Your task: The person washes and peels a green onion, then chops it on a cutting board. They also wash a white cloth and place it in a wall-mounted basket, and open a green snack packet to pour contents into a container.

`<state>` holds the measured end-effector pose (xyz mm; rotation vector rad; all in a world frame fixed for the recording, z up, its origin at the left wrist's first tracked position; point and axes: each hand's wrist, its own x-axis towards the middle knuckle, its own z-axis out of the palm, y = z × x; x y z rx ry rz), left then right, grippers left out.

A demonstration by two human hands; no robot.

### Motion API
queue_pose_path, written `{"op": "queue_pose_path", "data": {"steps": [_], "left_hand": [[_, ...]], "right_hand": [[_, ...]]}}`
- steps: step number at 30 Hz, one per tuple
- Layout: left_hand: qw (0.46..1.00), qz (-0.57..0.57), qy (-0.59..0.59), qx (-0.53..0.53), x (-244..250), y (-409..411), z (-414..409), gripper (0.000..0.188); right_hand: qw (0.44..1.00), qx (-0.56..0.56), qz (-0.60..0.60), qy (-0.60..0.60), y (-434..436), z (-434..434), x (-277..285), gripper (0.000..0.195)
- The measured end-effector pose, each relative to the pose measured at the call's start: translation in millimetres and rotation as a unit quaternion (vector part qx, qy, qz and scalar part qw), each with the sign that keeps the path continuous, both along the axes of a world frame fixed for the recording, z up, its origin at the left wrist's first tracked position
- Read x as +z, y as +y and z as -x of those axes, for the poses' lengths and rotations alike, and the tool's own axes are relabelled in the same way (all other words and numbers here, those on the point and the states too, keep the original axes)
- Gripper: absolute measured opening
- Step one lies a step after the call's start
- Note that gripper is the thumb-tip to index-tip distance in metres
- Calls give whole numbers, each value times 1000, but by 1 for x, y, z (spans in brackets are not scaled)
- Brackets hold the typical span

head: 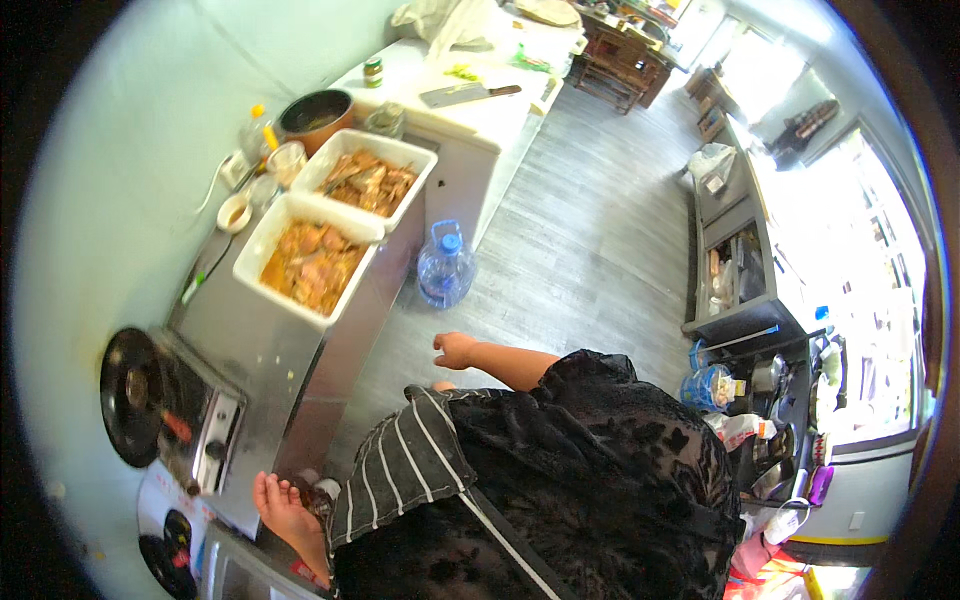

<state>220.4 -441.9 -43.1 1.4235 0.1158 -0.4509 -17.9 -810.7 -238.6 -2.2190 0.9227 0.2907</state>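
My left hand hangs beside the front of the steel counter, near a gas stove. It holds nothing, and its fingers are a little apart. Over the floor is my right hand, its fingers loosely bent around nothing. A large blue plastic water bottle with a handle stands beyond it on the floor. On the counter, a white tub contains meat pieces in an orange-brown sauce. Its rim meets that of a second white tub with browner pieces.
A brown pot, a plastic cup and a small bowl stand along the wall. A cleaver and jar lie farther off on the white worktop. Cabinets and a pot rack line the right.
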Motion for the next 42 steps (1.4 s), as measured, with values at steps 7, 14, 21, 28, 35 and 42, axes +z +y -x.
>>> {"op": "queue_pose_path", "data": {"steps": [7, 14, 21, 28, 35, 42], "left_hand": [[995, 19, 12, -100, 0, -154, 22, 32], [982, 14, 10, -188, 2, -226, 24, 32], [957, 25, 25, -287, -1, -265, 10, 28], [852, 3, 15, -524, 4, -343, 24, 35], [741, 53, -31, -668, 14, -522, 117, 32], [778, 94, -84, -616, 53, -735, 237, 23]], "right_hand": [[985, -114, 17, 129, -120, 122, -39, 38], [926, -345, -6, 152, -105, 229, -70, 31], [882, -390, -178, 195, -26, 234, -65, 39], [807, -584, -85, 23, -45, 230, -82, 35], [742, -665, -55, 69, -95, 344, -105, 34], [513, -840, -177, -21, -148, 506, -73, 54]]}}
